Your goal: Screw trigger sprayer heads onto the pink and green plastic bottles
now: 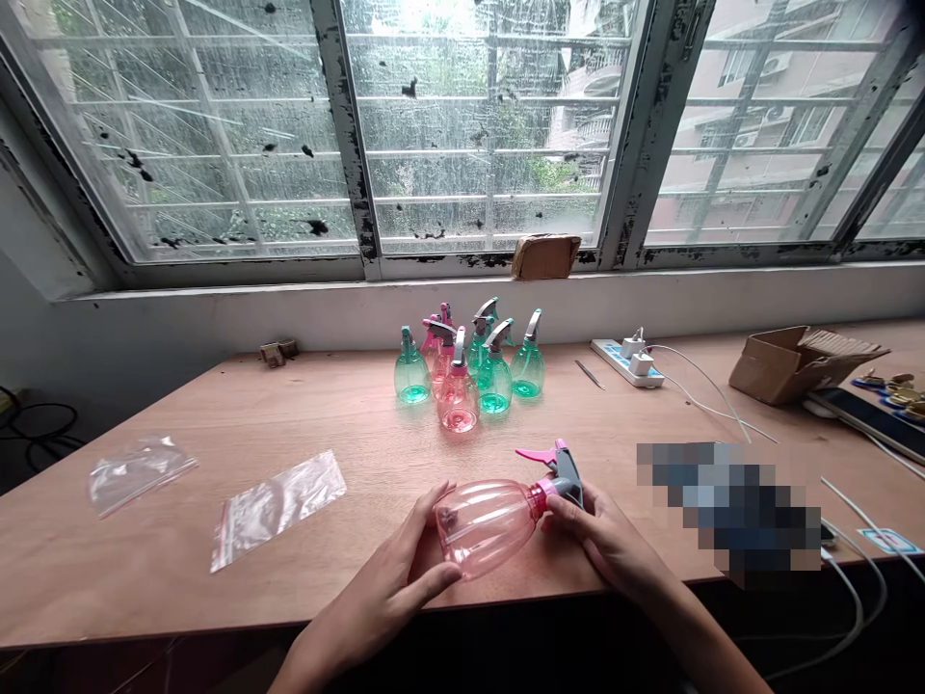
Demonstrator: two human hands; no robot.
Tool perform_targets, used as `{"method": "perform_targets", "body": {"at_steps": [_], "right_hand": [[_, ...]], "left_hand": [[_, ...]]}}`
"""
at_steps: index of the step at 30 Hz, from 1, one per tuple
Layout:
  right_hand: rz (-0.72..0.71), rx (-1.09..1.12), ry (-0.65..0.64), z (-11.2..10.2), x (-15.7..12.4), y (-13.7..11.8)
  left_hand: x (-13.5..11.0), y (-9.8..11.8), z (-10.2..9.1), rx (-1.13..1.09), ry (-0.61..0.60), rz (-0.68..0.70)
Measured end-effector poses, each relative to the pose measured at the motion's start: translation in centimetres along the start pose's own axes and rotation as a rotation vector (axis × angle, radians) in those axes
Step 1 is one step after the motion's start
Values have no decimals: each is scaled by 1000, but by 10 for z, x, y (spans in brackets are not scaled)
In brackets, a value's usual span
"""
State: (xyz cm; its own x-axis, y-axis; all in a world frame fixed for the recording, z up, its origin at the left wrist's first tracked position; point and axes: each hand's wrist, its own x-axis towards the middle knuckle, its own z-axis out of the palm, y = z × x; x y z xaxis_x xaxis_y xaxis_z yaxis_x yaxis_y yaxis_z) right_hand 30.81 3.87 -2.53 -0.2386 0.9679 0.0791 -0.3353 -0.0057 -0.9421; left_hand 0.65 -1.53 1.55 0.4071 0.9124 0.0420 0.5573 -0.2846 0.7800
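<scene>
A clear pink spray bottle (488,525) lies on its side between my two hands, just over the table's front edge. My left hand (409,559) cups its base, with the thumb below and the fingers behind. At the neck, my right hand (596,525) grips the collar near the grey and pink trigger head (568,472). The trigger points up and to the left. Beyond my hands stands a group of upright spray bottles, among them a pink one (458,395) in front and a green one (495,381) beside it.
Two clear zip bags (281,506) lie on the left of the wooden table (325,386). A power strip (625,363) with white cables, a thin metal tool (590,374) and an opened cardboard box (780,361) are at the right. A blurred patch (729,501) covers something near my right arm.
</scene>
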Motion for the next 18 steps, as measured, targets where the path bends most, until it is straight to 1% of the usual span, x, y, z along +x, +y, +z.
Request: {"method": "perform_targets", "body": {"at_steps": [3, 8, 12, 18], "right_hand": [[0, -5, 1, 1, 0, -1], [2, -36, -12, 2, -1, -3], [3, -50, 1, 2, -2, -3], [0, -96, -6, 3, -2, -5]], "left_hand": [[0, -2, 2, 39, -4, -4], [0, -2, 3, 59, 3, 32], [-1, 1, 0, 44, -4, 21], [-1, -1, -1, -15, 10, -5]]}}
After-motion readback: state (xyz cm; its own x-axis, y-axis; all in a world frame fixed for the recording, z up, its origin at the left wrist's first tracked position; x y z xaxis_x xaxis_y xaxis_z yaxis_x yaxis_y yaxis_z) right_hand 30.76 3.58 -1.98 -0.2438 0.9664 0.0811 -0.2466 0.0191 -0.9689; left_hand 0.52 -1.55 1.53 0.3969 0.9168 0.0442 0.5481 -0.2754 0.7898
